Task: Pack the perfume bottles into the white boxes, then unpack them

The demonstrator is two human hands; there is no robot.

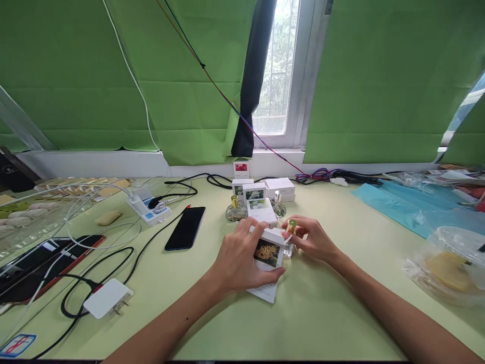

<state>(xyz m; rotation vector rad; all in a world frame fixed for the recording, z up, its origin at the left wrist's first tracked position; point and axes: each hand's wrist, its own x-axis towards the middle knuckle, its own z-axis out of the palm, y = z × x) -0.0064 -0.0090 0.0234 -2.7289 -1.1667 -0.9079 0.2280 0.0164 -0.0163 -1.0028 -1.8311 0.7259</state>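
Observation:
My left hand (242, 258) is wrapped round a white box (267, 251) with a picture of yellow-orange flowers on its front. Under that box a white printed sheet (267, 292) lies on the table. At the box's right side, my right hand (308, 237) has its fingers closed on a small glass bottle (291, 228) with a gold cap. Beyond the hands stand a round bottle with a gold cap (235, 210), a bottle with a silver cap (278, 206) and several white boxes (254, 192), some with flower pictures.
A black phone (185, 228) lies left of my hands, near a power strip (149, 208), cables and a white charger (108, 298). Another phone (81, 245) is farther left. At the right are blue sheets (394, 207) and a clear plastic container (450, 263).

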